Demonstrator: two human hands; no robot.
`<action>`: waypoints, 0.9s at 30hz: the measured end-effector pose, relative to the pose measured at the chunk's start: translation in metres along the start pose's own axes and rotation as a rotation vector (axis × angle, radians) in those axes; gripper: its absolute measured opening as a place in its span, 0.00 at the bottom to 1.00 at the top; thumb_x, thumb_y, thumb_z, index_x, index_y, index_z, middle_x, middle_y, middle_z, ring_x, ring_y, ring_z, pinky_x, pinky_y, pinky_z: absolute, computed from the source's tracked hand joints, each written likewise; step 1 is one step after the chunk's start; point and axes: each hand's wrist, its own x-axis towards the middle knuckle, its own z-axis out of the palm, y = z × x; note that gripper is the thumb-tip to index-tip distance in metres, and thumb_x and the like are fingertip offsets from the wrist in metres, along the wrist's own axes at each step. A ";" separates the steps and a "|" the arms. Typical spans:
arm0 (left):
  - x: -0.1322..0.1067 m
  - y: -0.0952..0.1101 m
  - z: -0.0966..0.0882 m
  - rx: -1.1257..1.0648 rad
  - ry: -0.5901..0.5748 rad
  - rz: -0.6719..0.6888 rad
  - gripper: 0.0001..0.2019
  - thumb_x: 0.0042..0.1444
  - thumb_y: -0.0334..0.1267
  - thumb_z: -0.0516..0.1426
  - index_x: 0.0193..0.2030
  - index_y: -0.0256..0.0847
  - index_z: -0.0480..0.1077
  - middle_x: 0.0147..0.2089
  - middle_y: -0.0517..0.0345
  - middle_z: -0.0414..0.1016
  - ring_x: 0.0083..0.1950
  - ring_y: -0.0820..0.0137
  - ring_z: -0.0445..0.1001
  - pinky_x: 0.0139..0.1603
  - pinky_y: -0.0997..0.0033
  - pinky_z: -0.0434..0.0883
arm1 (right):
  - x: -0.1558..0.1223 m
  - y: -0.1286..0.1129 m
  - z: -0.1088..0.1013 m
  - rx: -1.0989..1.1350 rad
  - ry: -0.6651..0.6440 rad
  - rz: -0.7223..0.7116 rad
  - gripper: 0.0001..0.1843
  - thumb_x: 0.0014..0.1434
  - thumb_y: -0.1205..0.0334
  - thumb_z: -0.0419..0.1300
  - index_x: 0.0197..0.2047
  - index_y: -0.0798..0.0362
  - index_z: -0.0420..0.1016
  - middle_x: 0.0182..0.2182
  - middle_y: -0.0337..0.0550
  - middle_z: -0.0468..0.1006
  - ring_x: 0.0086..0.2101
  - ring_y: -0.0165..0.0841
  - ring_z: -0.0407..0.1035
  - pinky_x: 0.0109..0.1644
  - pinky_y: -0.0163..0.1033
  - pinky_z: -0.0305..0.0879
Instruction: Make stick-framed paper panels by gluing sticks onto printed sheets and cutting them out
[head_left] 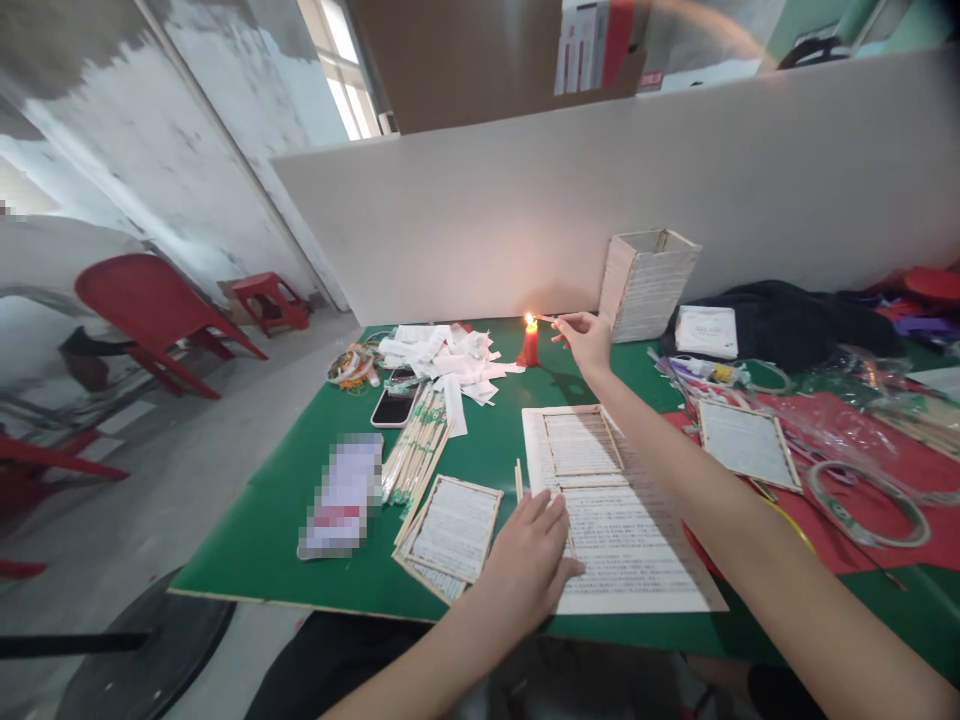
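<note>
My right hand [585, 338] reaches far over the green table [285, 510] and pinches a thin wooden stick [546, 320], whose tip is at the flame of a short red candle [529, 345]. My left hand [525, 565] rests palm down, fingers together, on a printed paper sheet [637, 550] near the front edge. A small stick-framed paper panel [581, 440] lies on that sheet, and another framed panel [454, 528] lies just left of my left hand.
A bundle of wooden sticks [416, 450], a phone [394, 405] and a heap of torn white wrappers [450, 360] lie at left centre. A stick-built box [646, 283] stands by the white partition. Red sheets, wire rings and a third panel [746, 443] crowd the right.
</note>
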 end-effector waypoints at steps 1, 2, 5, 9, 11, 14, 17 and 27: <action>0.000 0.001 0.000 0.003 0.006 0.000 0.20 0.65 0.41 0.56 0.58 0.29 0.69 0.64 0.38 0.71 0.68 0.47 0.65 0.70 0.45 0.62 | 0.000 0.000 0.001 -0.010 -0.008 -0.003 0.08 0.51 0.57 0.64 0.31 0.53 0.76 0.30 0.44 0.84 0.24 0.31 0.77 0.23 0.31 0.65; -0.001 0.002 0.000 0.008 0.012 0.000 0.21 0.65 0.41 0.56 0.59 0.29 0.69 0.63 0.38 0.71 0.67 0.47 0.65 0.70 0.45 0.62 | 0.000 0.001 0.001 -0.020 -0.016 -0.005 0.08 0.51 0.57 0.64 0.32 0.53 0.77 0.31 0.44 0.84 0.24 0.32 0.77 0.23 0.32 0.65; -0.002 0.004 0.002 0.037 0.021 0.004 0.20 0.66 0.42 0.56 0.60 0.31 0.69 0.63 0.39 0.72 0.67 0.47 0.66 0.69 0.45 0.63 | 0.000 0.000 0.002 -0.045 -0.034 -0.011 0.09 0.51 0.56 0.64 0.32 0.53 0.77 0.31 0.45 0.84 0.25 0.33 0.78 0.23 0.32 0.66; -0.002 0.003 0.005 0.061 0.023 -0.002 0.22 0.66 0.43 0.55 0.61 0.30 0.68 0.65 0.38 0.70 0.68 0.47 0.65 0.69 0.47 0.63 | 0.002 0.001 0.005 -0.057 -0.039 -0.014 0.09 0.51 0.56 0.64 0.32 0.53 0.77 0.31 0.46 0.84 0.24 0.33 0.77 0.23 0.33 0.66; -0.003 0.002 0.005 0.050 0.020 -0.003 0.23 0.67 0.43 0.54 0.61 0.28 0.67 0.65 0.38 0.69 0.69 0.47 0.64 0.70 0.47 0.63 | 0.003 0.001 0.007 -0.057 -0.043 -0.013 0.09 0.50 0.57 0.64 0.32 0.54 0.78 0.31 0.46 0.84 0.24 0.33 0.77 0.23 0.33 0.65; -0.002 0.002 0.003 0.021 0.013 -0.001 0.22 0.66 0.43 0.55 0.61 0.29 0.68 0.66 0.38 0.69 0.69 0.47 0.63 0.70 0.47 0.63 | 0.002 0.001 0.008 -0.057 -0.046 -0.011 0.09 0.50 0.57 0.64 0.32 0.54 0.78 0.31 0.46 0.84 0.24 0.33 0.77 0.22 0.33 0.65; -0.003 0.001 0.003 0.001 0.028 -0.005 0.21 0.66 0.43 0.56 0.60 0.32 0.68 0.65 0.39 0.70 0.69 0.48 0.63 0.69 0.46 0.63 | 0.001 0.001 0.009 -0.059 -0.046 -0.008 0.09 0.50 0.57 0.64 0.32 0.54 0.78 0.31 0.47 0.85 0.24 0.33 0.77 0.22 0.33 0.65; -0.003 0.002 0.004 0.012 0.030 -0.002 0.22 0.66 0.43 0.55 0.61 0.28 0.68 0.65 0.38 0.69 0.69 0.47 0.63 0.70 0.48 0.63 | 0.003 0.002 0.009 -0.052 -0.039 0.001 0.10 0.50 0.55 0.65 0.31 0.53 0.78 0.31 0.47 0.84 0.24 0.33 0.77 0.22 0.33 0.65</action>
